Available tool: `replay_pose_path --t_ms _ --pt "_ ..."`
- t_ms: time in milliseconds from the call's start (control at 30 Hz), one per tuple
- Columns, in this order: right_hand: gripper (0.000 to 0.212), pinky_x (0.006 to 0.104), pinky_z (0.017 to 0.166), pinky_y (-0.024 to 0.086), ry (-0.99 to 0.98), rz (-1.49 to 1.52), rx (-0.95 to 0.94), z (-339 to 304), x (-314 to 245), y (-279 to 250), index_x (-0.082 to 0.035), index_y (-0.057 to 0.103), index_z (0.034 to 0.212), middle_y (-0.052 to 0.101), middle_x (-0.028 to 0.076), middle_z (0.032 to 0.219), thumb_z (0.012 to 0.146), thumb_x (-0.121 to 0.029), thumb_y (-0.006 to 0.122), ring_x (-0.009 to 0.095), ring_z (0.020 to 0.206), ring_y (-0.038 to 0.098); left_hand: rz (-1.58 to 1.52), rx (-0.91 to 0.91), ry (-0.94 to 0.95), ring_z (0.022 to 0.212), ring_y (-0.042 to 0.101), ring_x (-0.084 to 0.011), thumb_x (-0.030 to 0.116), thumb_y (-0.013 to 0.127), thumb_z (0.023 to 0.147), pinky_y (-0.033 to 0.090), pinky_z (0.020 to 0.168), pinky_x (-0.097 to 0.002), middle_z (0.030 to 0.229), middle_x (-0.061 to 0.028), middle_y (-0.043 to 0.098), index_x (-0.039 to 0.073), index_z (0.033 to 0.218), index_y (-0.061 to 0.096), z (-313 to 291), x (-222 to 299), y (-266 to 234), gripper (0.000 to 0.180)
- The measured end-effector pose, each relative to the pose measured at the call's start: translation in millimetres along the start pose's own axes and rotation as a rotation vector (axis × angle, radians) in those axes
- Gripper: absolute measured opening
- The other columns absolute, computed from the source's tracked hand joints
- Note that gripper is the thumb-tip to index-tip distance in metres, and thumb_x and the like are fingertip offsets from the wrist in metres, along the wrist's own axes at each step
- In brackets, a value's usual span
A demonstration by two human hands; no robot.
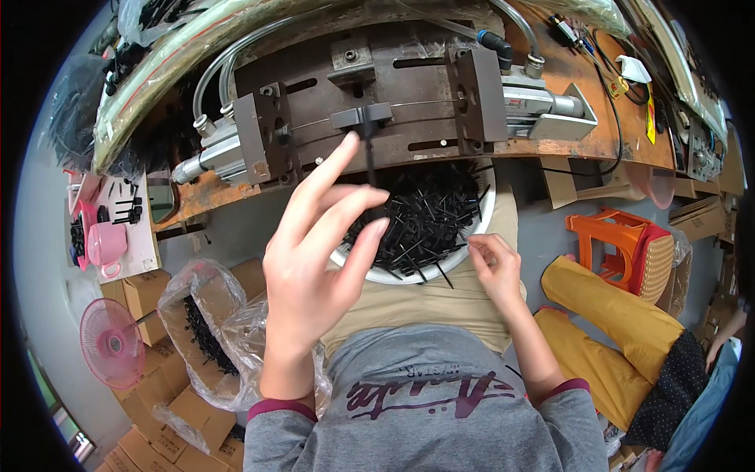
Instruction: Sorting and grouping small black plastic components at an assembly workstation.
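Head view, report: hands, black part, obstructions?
Left hand pinching black part, its top at grey block. Right hand by white basin rim, grip unclear. Part's lower end hidden by left hand.

On the grey shirt (472,429) there is dark red lettering (432,399): one large line in slanted script and one much smaller line, both upside down in this view. The silver cylinder (528,101) at right bears a small marking, too tiny for reading. The cardboard boxes (169,440) at lower left carry print, also not legible.
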State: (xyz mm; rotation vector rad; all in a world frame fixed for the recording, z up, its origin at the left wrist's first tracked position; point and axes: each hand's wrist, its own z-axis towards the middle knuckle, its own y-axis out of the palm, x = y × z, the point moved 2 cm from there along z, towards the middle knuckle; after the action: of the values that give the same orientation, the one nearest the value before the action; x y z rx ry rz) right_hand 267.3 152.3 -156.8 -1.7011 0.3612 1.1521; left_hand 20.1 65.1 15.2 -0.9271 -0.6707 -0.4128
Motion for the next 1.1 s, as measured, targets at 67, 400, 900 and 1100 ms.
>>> replay_pose_path --t_ms 67,400,900,1100 --pt "0.014 0.0265 0.054 0.047 -0.023 0.0 -0.037 -2 -2 4 -0.002 0.068 0.093 0.059 0.007 0.075 0.08 0.001 0.068 0.014 0.058 0.057 -0.128 0.002 -0.138 0.093 0.068 -0.0215 -0.007 0.071 0.075 0.056 0.078 -0.029 0.122 -0.0225 0.06 -0.005 0.092 0.068 -17 3 -5 0.018" --pt "0.015 0.0343 0.059 0.051 -0.32 -0.12 -0.104 -13 -29 36 -0.007 0.067 0.088 0.06 0.008 0.077 0.074 -0.003 0.071 0.025 0.069 0.062 -0.908 -0.061 -0.848 0.093 0.064 -0.0194 -0.013 0.051 0.083 0.056 0.076 -0.03 0.097 -0.0119 0.057 -0.002 0.111 0.047 -101 -31 20 0.03" --pt "0.014 0.0253 0.052 0.043 0.119 0.002 -0.081 -27 10 -22 -0.002 0.068 0.091 0.062 0.004 0.074 0.079 -0.006 0.073 0.01 0.056 0.051 0.069 -0.27 -0.516 0.091 0.067 -0.0277 0.015 0.077 0.077 0.052 0.078 -0.0345 0.099 -0.01 0.066 0.005 0.109 0.061 -131 -57 78 0.037" --pt "0.024 0.0321 0.061 0.05 -0.069 -0.15 -0.229 -33 -10 -5 -0.003 0.068 0.093 0.065 0.008 0.079 0.075 -0.014 0.077 0.02 0.067 0.062 0.193 -0.315 -0.459 0.085 0.068 -0.0258 0.015 0.075 0.077 0.054 0.071 -0.035 0.095 -0.0079 0.068 0.006 0.109 0.061 -133 -59 90 0.036"
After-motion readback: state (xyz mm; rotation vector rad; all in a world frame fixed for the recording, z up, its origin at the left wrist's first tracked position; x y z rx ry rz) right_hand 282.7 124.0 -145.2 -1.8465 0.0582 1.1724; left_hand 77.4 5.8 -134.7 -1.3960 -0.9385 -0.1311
